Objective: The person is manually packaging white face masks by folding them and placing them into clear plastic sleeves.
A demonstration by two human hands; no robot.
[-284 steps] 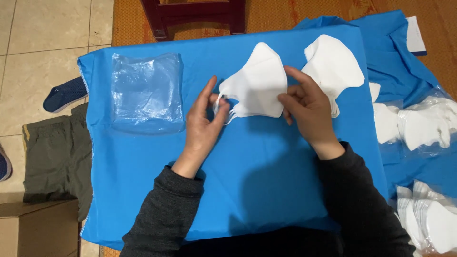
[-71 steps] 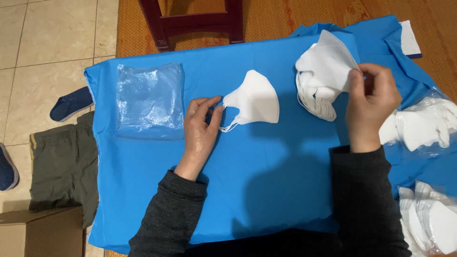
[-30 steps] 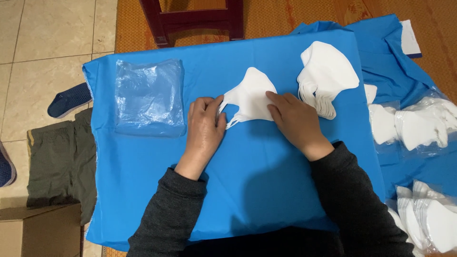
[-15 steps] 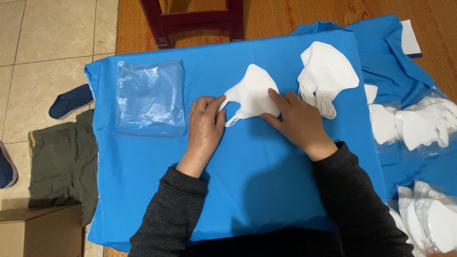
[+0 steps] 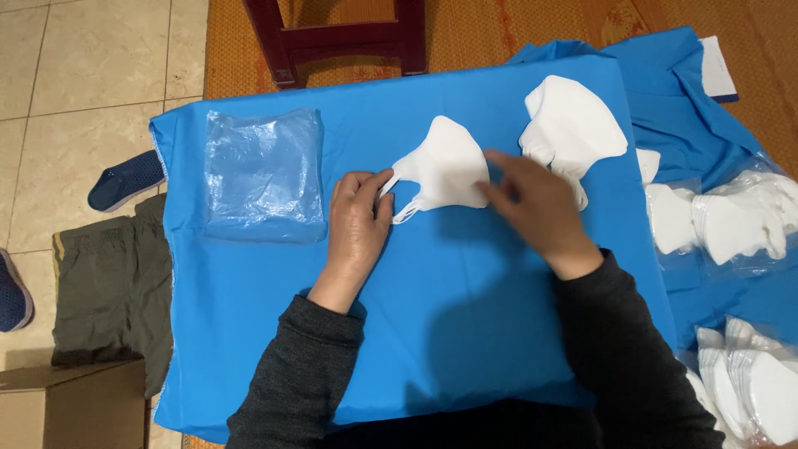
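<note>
**Asker:** Hands first: how many, and what are they doing?

**Describer:** Two hands, both belonging to the person wearing the camera, in dark grey sleeves. The left hand [image 5: 359, 218] lies palm down on a blue cloth [image 5: 465, 324], its fingertips pinching the ear loop at the left edge of a single white face mask [image 5: 445, 165]. The right hand [image 5: 532, 206] is open and flat, its fingers resting on the right edge of that same mask.

**Asker:** Where is the mask?

**Describer:** It lies flat on the cloth, folded in half, between the two hands, a little above the middle of the covered surface.

**Asker:** Are there more masks?

**Describer:** Yes. One small stack of white masks [image 5: 572, 133] sits just to the right of the single mask, near the right hand; how many it holds cannot be told. Further right, off the covered surface, two bundles of masks in clear plastic [image 5: 731, 224] lie on more blue fabric, one above the other.

**Asker:** Anything to the left?

**Describer:** One pile of clear plastic bags [image 5: 264, 173] on the cloth, well apart from the left hand. On the tiled floor lie two dark blue shoes [image 5: 126, 179], one olive garment [image 5: 112, 291] and one cardboard box [image 5: 71, 407]. One dark red wooden stool [image 5: 337, 37] stands beyond the cloth's far edge.
</note>
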